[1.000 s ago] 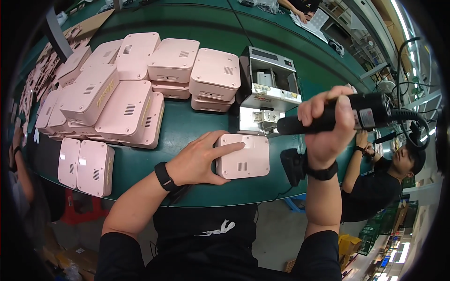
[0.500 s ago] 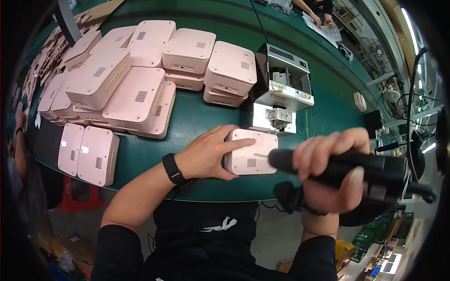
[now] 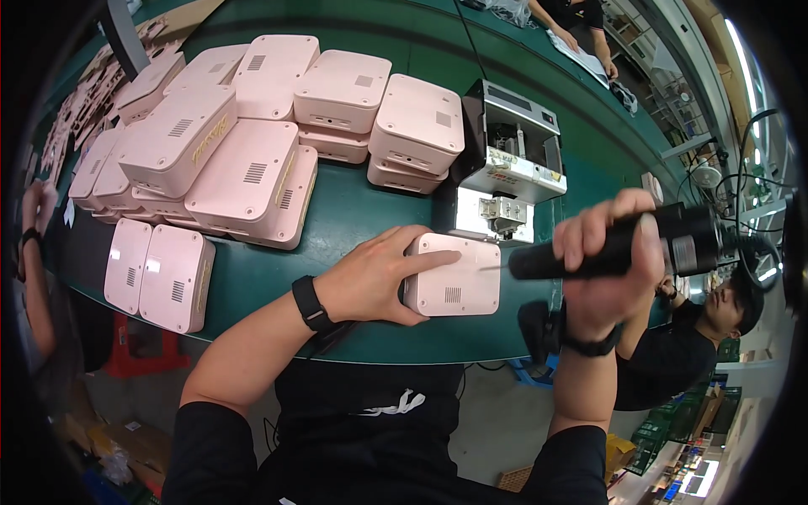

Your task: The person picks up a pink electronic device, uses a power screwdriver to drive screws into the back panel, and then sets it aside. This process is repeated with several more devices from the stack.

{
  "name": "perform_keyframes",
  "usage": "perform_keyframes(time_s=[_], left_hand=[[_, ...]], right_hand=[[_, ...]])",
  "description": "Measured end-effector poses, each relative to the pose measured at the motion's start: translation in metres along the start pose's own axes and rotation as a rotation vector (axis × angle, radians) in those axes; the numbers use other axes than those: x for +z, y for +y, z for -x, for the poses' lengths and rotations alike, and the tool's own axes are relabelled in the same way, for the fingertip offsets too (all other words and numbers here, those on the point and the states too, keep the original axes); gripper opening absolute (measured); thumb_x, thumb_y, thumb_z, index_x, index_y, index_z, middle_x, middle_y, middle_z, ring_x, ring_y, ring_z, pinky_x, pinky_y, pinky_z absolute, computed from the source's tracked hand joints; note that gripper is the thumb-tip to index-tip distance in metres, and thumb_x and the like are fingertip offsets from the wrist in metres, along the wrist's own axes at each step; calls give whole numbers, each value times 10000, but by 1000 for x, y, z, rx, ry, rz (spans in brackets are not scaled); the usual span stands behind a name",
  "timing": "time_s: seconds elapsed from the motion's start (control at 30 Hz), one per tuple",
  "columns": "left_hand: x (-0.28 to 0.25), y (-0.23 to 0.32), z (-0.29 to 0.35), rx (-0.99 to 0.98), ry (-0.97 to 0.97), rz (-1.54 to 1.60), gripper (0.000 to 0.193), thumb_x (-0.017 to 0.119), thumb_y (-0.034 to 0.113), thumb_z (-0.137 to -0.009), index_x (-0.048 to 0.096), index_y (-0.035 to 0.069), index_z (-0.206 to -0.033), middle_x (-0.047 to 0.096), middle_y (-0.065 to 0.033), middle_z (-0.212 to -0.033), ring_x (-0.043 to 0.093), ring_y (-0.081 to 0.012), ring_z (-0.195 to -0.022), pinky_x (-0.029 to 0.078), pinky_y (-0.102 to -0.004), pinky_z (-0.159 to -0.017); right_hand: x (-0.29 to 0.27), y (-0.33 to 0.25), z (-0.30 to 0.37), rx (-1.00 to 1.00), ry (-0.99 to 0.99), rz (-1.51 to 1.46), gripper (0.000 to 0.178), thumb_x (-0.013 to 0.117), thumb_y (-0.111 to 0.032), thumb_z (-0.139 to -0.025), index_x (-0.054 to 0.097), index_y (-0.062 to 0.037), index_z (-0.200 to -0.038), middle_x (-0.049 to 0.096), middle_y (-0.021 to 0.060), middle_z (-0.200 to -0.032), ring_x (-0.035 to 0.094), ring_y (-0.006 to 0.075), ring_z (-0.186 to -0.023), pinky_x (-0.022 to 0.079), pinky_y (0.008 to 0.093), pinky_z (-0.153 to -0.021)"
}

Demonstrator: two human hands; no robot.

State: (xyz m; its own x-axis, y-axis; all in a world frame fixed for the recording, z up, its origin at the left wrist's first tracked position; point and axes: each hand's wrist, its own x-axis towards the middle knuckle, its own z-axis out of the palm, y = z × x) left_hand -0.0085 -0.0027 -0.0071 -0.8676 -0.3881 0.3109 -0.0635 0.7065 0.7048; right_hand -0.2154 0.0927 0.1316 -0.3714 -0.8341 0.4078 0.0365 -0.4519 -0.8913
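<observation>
A pale pink plastic box with a vent grille and screw holes at its corners lies flat on the green table. My left hand grips its left side, index finger stretched over the top and thumb at the near edge. In my right hand, fingers wrapped round it, is a black corded electric screwdriver, held nearly level. Its thin bit points left over the box's right part; whether it touches the box I cannot tell. Just beyond the box stands a screw feeder with a metal front block.
Several pink boxes are piled at the left and back of the green table. Two more boxes stand side by side near the left front edge. A co-worker is at the right; other people's arms show far back and far left.
My right hand and the screwdriver have moved away from me and slightly right. My left hand and the box stay put. A co-worker at the right has come into view.
</observation>
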Motion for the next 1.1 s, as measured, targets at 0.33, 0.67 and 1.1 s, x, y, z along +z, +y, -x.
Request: perform_keyframes(time_s=[0.33,0.67,1.1], left_hand=[[3,-1,0,16,24,-13,840,860,260,-585,555,234,-1367,501,-180,-1294,522,-371,-1196,470,-427,-1006],[7,-1,1,2,60,26,827,858,220,-549,599,232,-1334,535,-203,-1291,547,-389,-1177,472,-457,-993],[-15,17,-4,-142,-90,211,756,860,246,-617,611,137,-1322,616,-172,-1219,624,-329,-1094,481,-387,-986]], right_hand=[[68,-30,52,147,-76,27,492,700,-483,-842,414,-101,-966,524,52,-682,505,174,-538,449,347,-584],[69,-18,59,275,-121,45,567,772,-515,-790,404,-116,-953,524,48,-685,509,188,-586,453,358,-626],[45,-55,53,-89,0,-109,456,684,-434,-858,405,-87,-955,525,47,-667,507,169,-488,451,325,-506]])
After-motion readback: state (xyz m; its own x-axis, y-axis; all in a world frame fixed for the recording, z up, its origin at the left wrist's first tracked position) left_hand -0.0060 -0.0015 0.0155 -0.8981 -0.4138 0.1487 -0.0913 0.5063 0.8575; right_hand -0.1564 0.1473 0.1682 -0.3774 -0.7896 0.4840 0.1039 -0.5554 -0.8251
